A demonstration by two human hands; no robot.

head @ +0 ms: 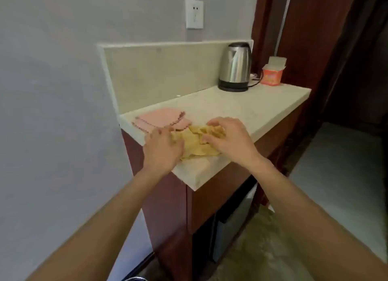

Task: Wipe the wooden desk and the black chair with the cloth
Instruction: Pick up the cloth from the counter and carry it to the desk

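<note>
Bunching the yellow cloth point(196, 142) at the counter's point(241, 106) near edge, both hands, left hand point(162, 147) and right hand point(227, 138), pinch its crumpled folds; soft, light, probably easiest gathered mid-cloth.

One view only, worn on the head, looking forward and steeply down along both forearms. It sits close above the near corner of the surface point(220, 104), which runs away rightward toward the wall point(63, 70).

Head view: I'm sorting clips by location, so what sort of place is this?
Probably a hotel room's tea counter: an electric kettle on a pale stone countertop, and a small fridge underneath.
</note>
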